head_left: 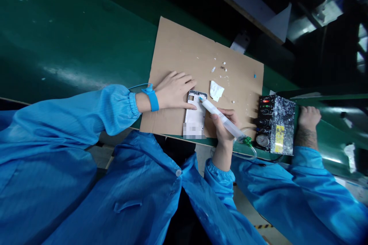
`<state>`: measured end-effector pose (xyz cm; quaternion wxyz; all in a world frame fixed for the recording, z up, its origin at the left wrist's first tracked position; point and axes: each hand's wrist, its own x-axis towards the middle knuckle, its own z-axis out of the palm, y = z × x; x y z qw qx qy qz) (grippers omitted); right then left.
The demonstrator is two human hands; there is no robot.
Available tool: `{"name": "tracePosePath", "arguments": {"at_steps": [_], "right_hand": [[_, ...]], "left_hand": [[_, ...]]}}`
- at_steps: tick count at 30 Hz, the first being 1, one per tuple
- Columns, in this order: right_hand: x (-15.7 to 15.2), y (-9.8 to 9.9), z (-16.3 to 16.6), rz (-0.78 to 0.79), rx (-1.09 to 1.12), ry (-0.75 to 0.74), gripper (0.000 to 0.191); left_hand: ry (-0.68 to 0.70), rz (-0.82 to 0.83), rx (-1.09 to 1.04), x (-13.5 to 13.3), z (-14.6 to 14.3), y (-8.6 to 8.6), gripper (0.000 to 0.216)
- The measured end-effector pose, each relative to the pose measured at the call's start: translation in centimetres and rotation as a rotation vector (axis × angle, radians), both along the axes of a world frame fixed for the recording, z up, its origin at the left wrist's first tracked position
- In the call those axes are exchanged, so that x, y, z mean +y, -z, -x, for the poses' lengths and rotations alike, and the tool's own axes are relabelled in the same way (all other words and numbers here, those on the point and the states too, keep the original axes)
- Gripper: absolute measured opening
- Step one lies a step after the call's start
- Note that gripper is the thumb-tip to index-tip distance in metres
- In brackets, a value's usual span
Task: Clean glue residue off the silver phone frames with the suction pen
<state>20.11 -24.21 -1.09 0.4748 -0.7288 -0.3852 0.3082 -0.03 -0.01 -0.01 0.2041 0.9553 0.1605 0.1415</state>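
A phone housing [196, 116], pale inside with a dark rim, lies on a brown cardboard sheet [178, 51]. My left hand [175, 91] rests flat on the cardboard at its left, fingers stretched out, with the thumb lying over the housing. A blue wrist strap [151, 97] is around that wrist. In my right hand [225, 126] is a translucent dispensing syringe [220, 115], held at a slant. Its blue needle tip is at the housing's upper part; whether it touches cannot be told. A green fitting [246, 141] joins the syringe's rear end to clear tubing.
A crumpled white wipe [216, 90] and white scraps lie right of the housing. A paint-spattered control box [276, 122] with a gauge stands at the cardboard's right. Beyond it, a co-worker's closed hand [309, 118] rests on the green bench [86, 34]. A shelf overhangs the back.
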Motion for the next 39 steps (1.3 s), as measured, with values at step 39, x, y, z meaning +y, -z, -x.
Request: {"name": "tracePosePath", "arguments": {"at_steps": [39], "right_hand": [[1.5, -1.2, 1.6, -0.153, -0.188, 0.139, 0.04]], "left_hand": [[0.003, 0.021, 0.024, 0.0, -0.1, -0.4, 0.075]]}}
